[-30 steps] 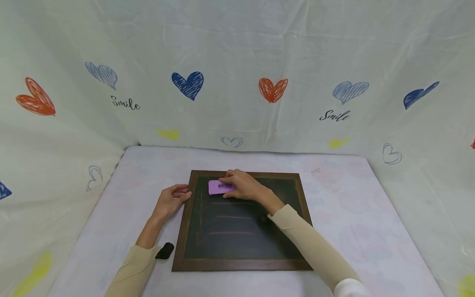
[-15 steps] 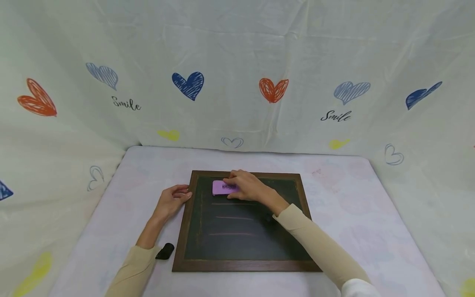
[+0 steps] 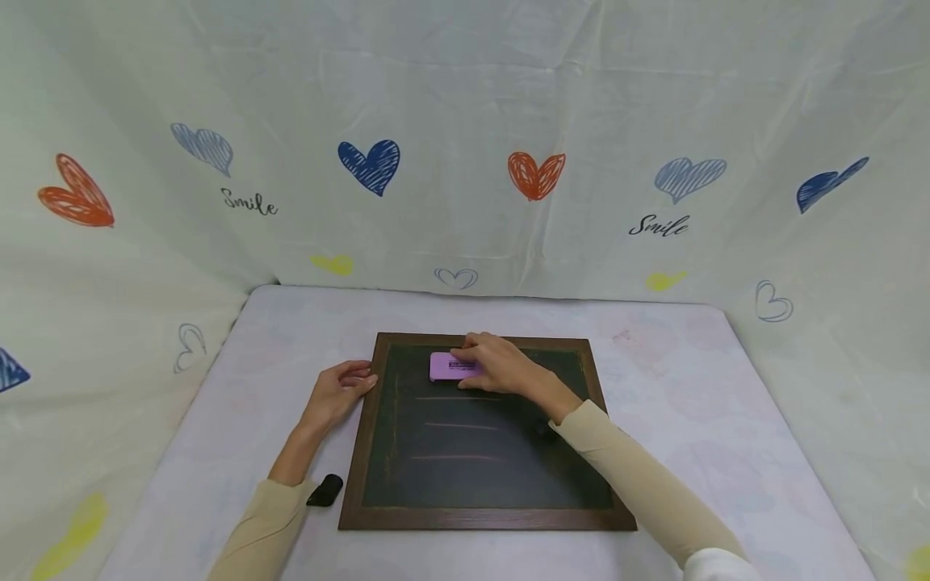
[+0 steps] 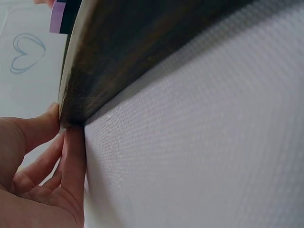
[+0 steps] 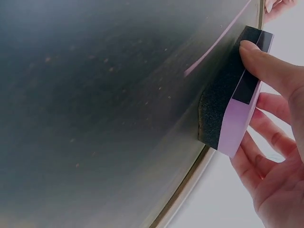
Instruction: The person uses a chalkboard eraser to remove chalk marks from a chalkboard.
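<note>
While I watch from the head view, my right hand covers most of the pink eraser, so only its left end shows, resting near the top edge of the chalkboard; the grip is curled round the eraser, pinching it. Three faint chalk lines lie below it on the dark slate, with open board beyond them down to the lower frame. My left hand rests on the bench with straight fingers touching the board's left frame, holding nothing. A small black object by the left sleeve is too small to identify. From the left wrist, I see only the frame's wooden edge looming close, fingertips against its corner, and the white cloth blurred beyond; the slate itself is hidden. From the right wrist, thumb and fingers clamp the eraser's dark foam face flat on the slate, right beside the frame rim, with one chalk stroke running under it and the palm cut off by the picture edge.
</note>
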`<act>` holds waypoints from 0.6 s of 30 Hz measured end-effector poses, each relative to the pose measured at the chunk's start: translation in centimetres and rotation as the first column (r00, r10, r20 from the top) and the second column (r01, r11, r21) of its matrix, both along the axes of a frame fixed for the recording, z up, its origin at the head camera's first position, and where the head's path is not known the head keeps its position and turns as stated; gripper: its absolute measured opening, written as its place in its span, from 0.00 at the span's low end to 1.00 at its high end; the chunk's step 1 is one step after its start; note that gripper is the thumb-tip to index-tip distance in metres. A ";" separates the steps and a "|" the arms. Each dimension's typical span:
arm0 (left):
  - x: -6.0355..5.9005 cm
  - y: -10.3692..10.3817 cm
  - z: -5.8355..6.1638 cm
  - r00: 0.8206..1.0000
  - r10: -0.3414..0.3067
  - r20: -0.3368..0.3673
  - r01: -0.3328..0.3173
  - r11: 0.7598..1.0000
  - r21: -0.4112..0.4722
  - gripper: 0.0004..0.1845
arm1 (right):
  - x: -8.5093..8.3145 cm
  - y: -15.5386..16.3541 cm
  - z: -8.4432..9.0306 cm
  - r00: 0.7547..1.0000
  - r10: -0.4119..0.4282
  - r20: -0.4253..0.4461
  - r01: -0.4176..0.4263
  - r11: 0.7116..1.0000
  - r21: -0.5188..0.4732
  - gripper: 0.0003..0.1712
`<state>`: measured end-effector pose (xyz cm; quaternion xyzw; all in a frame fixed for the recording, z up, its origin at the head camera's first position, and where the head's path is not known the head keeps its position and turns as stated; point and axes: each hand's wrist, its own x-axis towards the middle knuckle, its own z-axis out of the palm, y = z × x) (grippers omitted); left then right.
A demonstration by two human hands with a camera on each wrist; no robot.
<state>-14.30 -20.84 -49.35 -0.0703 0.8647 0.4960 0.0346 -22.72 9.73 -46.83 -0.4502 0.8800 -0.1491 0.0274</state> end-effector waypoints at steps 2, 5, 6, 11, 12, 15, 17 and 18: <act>0.0 0.0 0.0 1.000 -0.001 -0.001 0.001 1.000 0.002 0.23 | 0.0 0.3 0.0 1.000 0.001 0.001 -0.001 1.000 -0.008 0.34; 0.0 -0.1 -0.2 1.000 -0.004 -0.001 0.004 1.000 0.003 0.23 | 0.0 0.8 -0.1 1.000 0.001 -0.005 -0.001 1.000 -0.014 0.33; -0.1 -0.1 -0.2 1.000 -0.006 -0.002 0.006 1.000 0.003 0.23 | 0.0 0.9 -0.1 1.000 -0.002 -0.009 0.002 1.000 -0.014 0.33; 0.0 -0.2 -0.3 1.000 -0.007 -0.004 0.007 1.000 0.013 0.23 | 0.2 1.8 -0.2 1.000 -0.019 -0.007 0.019 1.000 -0.011 0.34; 0.0 -0.2 -0.3 1.000 -0.007 -0.004 0.007 1.000 0.014 0.24 | 0.2 2.0 -0.2 1.000 -0.022 -0.007 0.022 1.000 -0.010 0.34; 0.0 -0.2 -0.2 1.000 -0.005 -0.008 0.005 1.000 0.012 0.23 | 0.3 2.6 -0.2 0.999 -0.032 -0.009 0.032 0.999 -0.008 0.34; 0.0 -0.2 -0.2 1.000 -0.003 -0.009 0.003 1.000 0.010 0.23 | 0.3 2.9 -0.2 0.999 -0.037 -0.017 0.036 0.999 -0.008 0.34; 0.0 -0.2 -0.2 1.000 -0.003 -0.011 0.003 1.000 0.010 0.23 | 0.4 3.1 -0.2 0.999 -0.039 -0.019 0.039 0.999 -0.009 0.34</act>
